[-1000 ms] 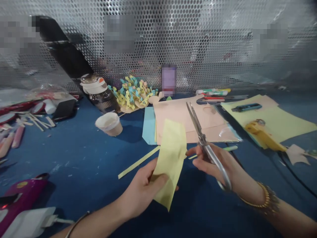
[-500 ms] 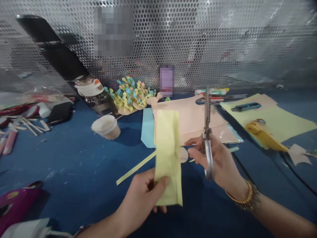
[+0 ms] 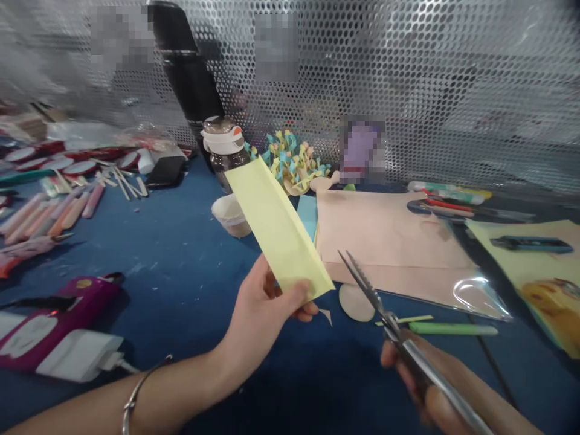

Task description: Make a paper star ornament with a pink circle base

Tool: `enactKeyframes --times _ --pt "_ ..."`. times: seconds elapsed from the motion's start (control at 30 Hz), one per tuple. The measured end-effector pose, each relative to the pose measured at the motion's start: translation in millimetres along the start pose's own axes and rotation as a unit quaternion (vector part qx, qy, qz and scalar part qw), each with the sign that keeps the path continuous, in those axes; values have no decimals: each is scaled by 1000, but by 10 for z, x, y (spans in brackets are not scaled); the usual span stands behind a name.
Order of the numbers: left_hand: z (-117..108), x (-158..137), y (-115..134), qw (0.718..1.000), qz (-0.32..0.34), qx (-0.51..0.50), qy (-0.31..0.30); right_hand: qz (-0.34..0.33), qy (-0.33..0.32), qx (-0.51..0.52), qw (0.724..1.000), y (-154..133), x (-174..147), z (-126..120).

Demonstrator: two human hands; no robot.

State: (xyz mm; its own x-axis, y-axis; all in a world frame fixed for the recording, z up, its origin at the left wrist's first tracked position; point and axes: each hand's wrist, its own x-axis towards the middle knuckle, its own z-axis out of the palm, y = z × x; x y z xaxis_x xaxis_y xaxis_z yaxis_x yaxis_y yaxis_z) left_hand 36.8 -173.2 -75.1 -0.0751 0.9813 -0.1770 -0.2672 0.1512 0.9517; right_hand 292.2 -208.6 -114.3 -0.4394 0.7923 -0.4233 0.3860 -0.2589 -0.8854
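My left hand (image 3: 267,308) pinches a folded strip of pale yellow paper (image 3: 276,223) near its lower end, thumb on top. The paper tilts up to the left above the table. My right hand (image 3: 435,374) is wrapped around the handles of metal scissors (image 3: 385,320). Their blades point up and left, slightly apart at the tips, and do not touch the paper. Between the hands lie a pale oval paper piece (image 3: 357,302) and a small pale scrap (image 3: 327,315) by my left fingertips. A green pen (image 3: 453,328) lies beyond the scissors.
Pink paper sheets (image 3: 389,229) lie behind the scissors. A paper cup (image 3: 231,216), a bottle (image 3: 224,148) and a cluster of small paper flowers (image 3: 294,160) stand at the back. At left are a purple device (image 3: 67,320) and several pens (image 3: 49,211). A cutter (image 3: 530,243) lies right.
My view has turned left. The yellow paper has gone from upright to tilted left in my left hand. The scissors have swung from upright to pointing up-left, and my right hand sits lower.
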Motion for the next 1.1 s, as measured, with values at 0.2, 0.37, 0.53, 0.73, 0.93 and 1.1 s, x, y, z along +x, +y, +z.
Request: enactKeyframes --times 0.2,0.37,0.53,0.73,0.93,1.1 --pt "249 44 158 996 18 -74 -39 51 -5 76 996 194 67 58" --pt "228 52 144 996 21 -76 -33 22 -17 59 998 -73 -7 111" --pt "174 38 135 997 10 -69 -40 16 -29 43 999 -282 -79 125" --pt "192 15 138 995 11 -71 -64 30 -33 40 998 -351 -80 120" --pt "186 -6 129 994 8 -68 -80 38 -34 38 998 -369 -91 120" --pt "202 7 139 993 -13 -82 -81 40 -57 54 996 -339 -50 111"
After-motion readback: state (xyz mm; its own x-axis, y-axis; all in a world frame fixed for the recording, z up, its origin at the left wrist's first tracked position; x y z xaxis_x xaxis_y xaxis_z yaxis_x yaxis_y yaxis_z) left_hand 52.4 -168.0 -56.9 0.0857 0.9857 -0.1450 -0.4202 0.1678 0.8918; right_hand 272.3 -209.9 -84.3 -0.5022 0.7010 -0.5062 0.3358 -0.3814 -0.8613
